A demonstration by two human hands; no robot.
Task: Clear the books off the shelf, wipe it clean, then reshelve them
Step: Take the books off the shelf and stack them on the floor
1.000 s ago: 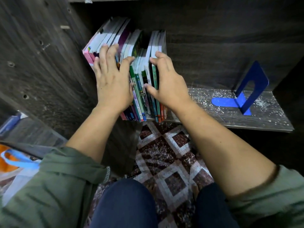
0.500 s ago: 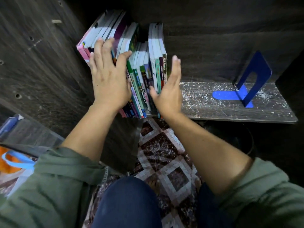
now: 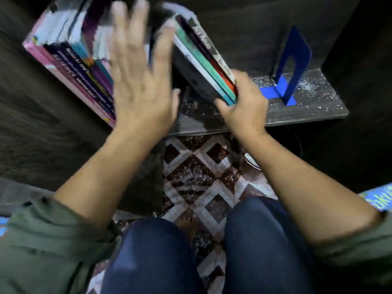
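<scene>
A row of thin books leans against the left wall of a dark wooden shelf. My left hand is blurred, its fingers straight and spread, pressed flat against that row. My right hand grips the lower end of a small bunch of books, tilted to the right and split off from the row. A gap shows between the two groups. The shelf board is speckled with white dust.
A blue metal bookend stands on the right part of the shelf. Below the shelf lies a patterned brown-and-white floor. My knees in blue trousers are at the bottom. A colourful book edge shows at far right.
My right hand went from flat against the books' right side to gripping a few of them and tipping them right. My left hand stayed pressed on the remaining row. The camera moved closer.
</scene>
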